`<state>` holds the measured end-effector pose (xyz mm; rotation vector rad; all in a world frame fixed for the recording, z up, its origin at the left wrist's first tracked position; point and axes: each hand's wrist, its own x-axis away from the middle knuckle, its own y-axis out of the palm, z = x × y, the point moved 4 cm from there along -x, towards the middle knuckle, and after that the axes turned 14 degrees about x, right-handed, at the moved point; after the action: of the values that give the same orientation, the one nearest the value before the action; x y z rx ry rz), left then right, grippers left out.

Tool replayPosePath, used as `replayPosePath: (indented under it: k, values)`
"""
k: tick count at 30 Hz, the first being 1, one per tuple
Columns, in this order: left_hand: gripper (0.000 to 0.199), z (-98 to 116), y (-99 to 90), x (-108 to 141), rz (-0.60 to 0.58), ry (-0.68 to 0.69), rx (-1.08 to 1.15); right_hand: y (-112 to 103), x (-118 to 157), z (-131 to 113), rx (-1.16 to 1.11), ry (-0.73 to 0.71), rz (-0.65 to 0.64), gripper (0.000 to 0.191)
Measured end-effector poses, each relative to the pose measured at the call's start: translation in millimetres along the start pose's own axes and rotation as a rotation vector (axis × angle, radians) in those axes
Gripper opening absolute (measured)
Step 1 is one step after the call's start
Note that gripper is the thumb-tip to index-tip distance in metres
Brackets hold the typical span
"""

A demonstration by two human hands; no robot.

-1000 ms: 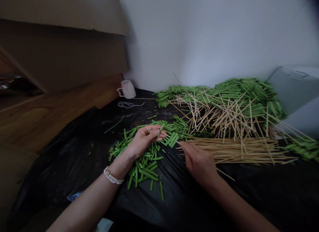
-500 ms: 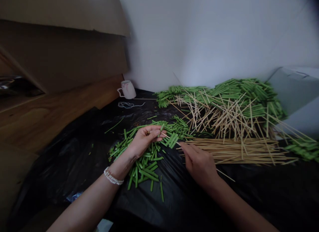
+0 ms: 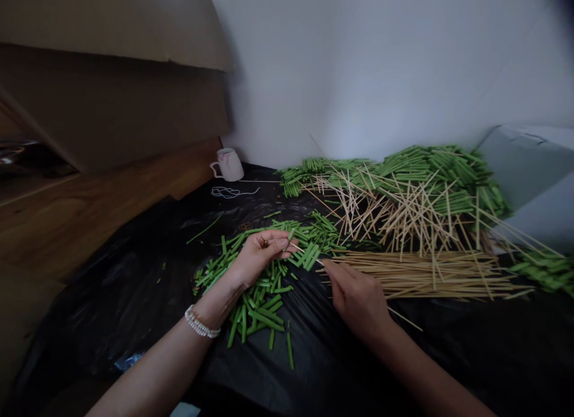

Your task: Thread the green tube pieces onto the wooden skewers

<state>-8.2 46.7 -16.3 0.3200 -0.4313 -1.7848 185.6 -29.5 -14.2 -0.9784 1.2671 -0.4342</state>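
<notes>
My right hand (image 3: 356, 288) is closed round a thin wooden skewer (image 3: 318, 261), whose tail sticks out below the wrist. Several short green bean pieces (image 3: 309, 257) sit side by side across the skewer, just ahead of those fingers. My left hand (image 3: 266, 250) pinches one more green bean piece (image 3: 291, 233) at the skewer's tip; whether the tip has gone through it I cannot tell. Beneath and around the left hand lies a loose heap of cut green beans (image 3: 264, 315), partly hidden by the hand and forearm.
Bare skewers (image 3: 430, 276) lie in a bundle right of my right hand. Behind them are piled filled skewers (image 3: 417, 172) against the white wall. A mug (image 3: 230, 165) and a tangled string (image 3: 226, 193) stand at the back left. Black plastic sheeting (image 3: 323, 357) covers the surface; a cardboard box (image 3: 134, 106) rises at left.
The view has shifted slightly. Both hands keep almost the same pose, with the skewer and the bean piece held as before.
</notes>
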Motion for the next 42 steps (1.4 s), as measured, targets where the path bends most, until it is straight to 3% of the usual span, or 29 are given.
replayPosePath:
  k: [10,19,25,30,35,38,42]
  values:
    - [0.033,-4,3.3,-1,-0.034,-0.025,-0.009,2,-1,0,-0.047,0.012,0.016,0.032]
    - [0.022,-2,3.7,0,-0.021,-0.022,0.017,1,1,-2,-0.090,0.008,0.040,0.032]
    - [0.022,-10,10.3,1,-0.084,-0.065,-0.138,-1,-1,-6,-0.048,-0.004,0.037,0.032]
    - [0.022,-3,10.9,2,-0.088,0.009,-0.200,-6,-3,-4,-0.017,-0.004,0.025,0.033]
    - [0.023,12,4.8,1,-0.048,0.190,-0.505,-5,-3,15,0.005,0.068,0.054,0.034]
    - [0.014,15,7.8,2,-0.175,0.343,-0.874,0,-2,21,0.018,0.058,0.046,0.033]
    - [0.014,8,12.2,6,-0.329,0.406,-1.226,0,-2,19,0.028,0.042,0.044,0.033]
